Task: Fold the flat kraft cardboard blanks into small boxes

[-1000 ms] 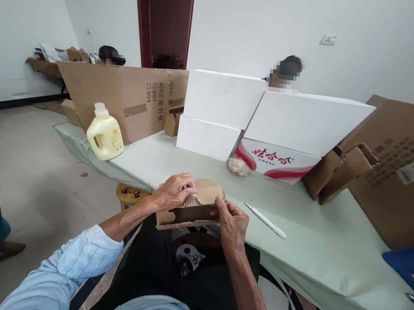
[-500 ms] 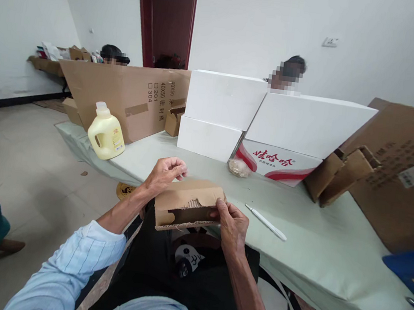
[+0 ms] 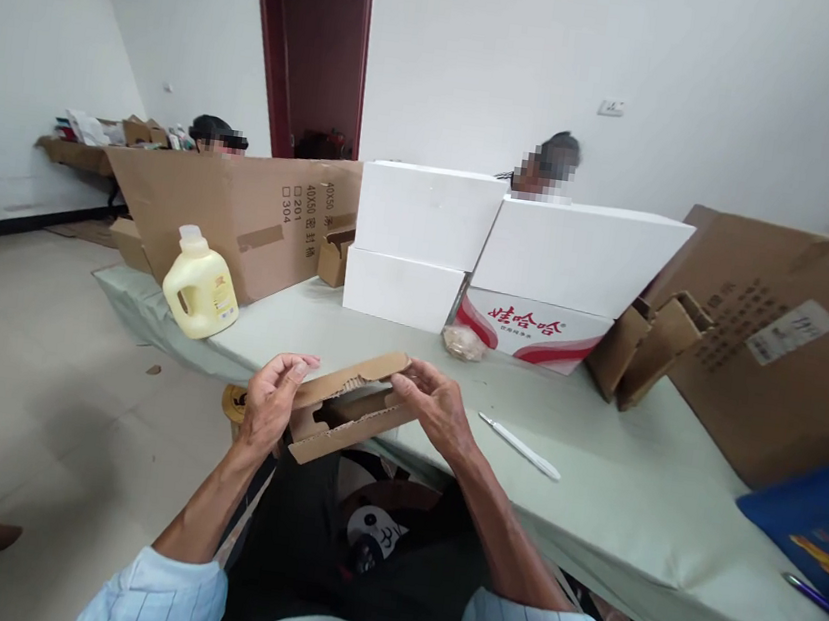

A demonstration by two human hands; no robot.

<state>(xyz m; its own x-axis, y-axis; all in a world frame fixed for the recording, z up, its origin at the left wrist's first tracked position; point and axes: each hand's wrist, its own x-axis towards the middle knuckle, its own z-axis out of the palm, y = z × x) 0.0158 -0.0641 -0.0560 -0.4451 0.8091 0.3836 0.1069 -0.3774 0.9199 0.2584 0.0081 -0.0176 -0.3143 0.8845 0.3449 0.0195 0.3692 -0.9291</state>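
A small brown cardboard box (image 3: 351, 424) with a torn, ragged edge is held over the table's front edge, tilted up to the right, its long opening facing me. My right hand (image 3: 437, 409) is closed on its right end, thumb in front and fingers behind. At the left end is my left hand (image 3: 274, 399), fingers curled and thumb bent against the box's side; part of that grip is hidden. A white pen-like craft knife (image 3: 519, 446) lies on the pale green tablecloth (image 3: 613, 476), to the right of my right hand.
White boxes (image 3: 426, 216) stand stacked ahead, above a red-and-white printed carton (image 3: 533, 333). A yellow detergent bottle (image 3: 201, 289) is at left. Large cardboard sheets (image 3: 765, 344) flank both sides. A blue packet (image 3: 812, 521) and a pen (image 3: 821, 602) lie at right. Two people sit behind.
My left hand has come down from above the box to its left end. The box has been turned, its right end now raised. My right hand has shifted up and left with it.
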